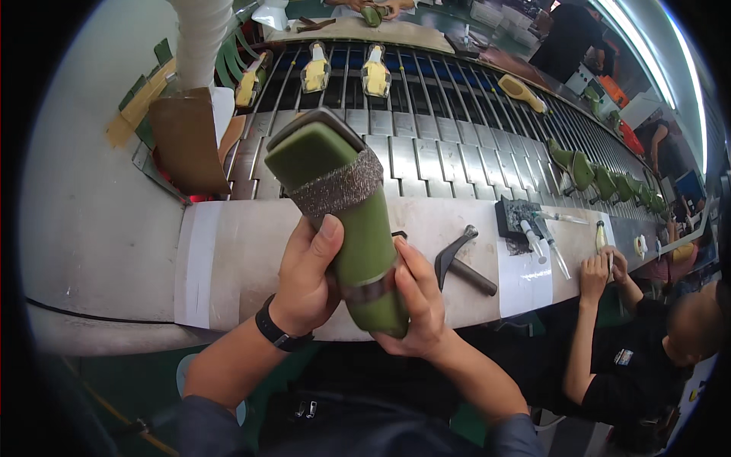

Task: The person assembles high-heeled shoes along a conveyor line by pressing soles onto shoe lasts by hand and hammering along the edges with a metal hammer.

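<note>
A green shoe last point(361, 245) is tilted up in front of me above the bench edge. A glittery grey band point(339, 183) wraps its broad upper end, and a narrow dark translucent strap point(369, 289) circles it lower down. My left hand point(308, 266) is closed on its left side, thumb lying just under the glittery band. From the right, my right hand point(415, 305) grips the rounded lower end, with its fingers along the side by the narrow strap. Just right of that hand, a hammer point(461, 266) with a dark head lies on the bench.
Beyond the bench point(240, 259) runs a metal slat-and-rod conveyor point(426, 164) with several yellow-bottomed lasts point(375, 72). More green lasts point(582, 171) line up at right. Brushes point(550, 244) lie by a black block point(518, 217). A co-worker point(640, 365) sits close on my right. A white hose point(202, 46) hangs at left.
</note>
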Action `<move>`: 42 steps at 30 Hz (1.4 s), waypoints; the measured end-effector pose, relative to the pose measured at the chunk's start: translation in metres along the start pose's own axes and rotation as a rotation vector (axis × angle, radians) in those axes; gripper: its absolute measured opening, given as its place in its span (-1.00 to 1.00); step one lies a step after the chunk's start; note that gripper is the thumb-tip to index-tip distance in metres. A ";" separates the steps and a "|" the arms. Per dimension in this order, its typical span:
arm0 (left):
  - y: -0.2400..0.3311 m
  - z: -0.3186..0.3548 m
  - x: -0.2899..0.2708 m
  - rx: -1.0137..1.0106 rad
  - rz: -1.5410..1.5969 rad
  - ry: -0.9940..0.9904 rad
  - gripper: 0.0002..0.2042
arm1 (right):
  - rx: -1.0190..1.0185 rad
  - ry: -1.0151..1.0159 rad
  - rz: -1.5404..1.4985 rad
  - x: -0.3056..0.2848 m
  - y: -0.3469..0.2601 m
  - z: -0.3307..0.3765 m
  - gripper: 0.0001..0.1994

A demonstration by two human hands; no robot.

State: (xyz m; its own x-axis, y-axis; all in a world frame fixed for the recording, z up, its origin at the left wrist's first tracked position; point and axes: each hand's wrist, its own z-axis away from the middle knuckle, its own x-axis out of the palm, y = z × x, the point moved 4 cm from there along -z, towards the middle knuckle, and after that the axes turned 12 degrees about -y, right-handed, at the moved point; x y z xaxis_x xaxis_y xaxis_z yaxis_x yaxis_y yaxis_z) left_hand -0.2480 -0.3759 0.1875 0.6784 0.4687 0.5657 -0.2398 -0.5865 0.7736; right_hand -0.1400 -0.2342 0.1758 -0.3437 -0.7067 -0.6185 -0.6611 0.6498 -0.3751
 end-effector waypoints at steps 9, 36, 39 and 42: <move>-0.039 0.080 0.002 0.016 -1.488 -0.392 -0.57 | 0.783 0.170 -0.365 0.009 0.161 -0.117 -0.49; -0.069 0.044 0.002 -0.363 -1.221 -0.554 -0.45 | -0.027 -0.697 0.156 0.116 -0.088 -0.040 -0.29; -0.048 0.022 -0.030 0.090 -1.806 -0.469 -0.38 | 0.036 -0.662 0.024 0.059 -0.063 -0.055 -0.03; -0.007 -0.020 -0.097 0.046 -1.859 0.041 -0.27 | 0.286 -0.352 0.306 0.004 -0.004 -0.017 -0.12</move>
State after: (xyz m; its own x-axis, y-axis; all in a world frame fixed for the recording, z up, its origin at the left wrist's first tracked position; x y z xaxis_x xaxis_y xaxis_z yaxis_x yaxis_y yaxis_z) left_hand -0.3256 -0.4041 0.1326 0.0001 0.4628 -0.8865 0.7154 0.6193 0.3234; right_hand -0.1501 -0.2443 0.1861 -0.2155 -0.3688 -0.9042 -0.3410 0.8960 -0.2843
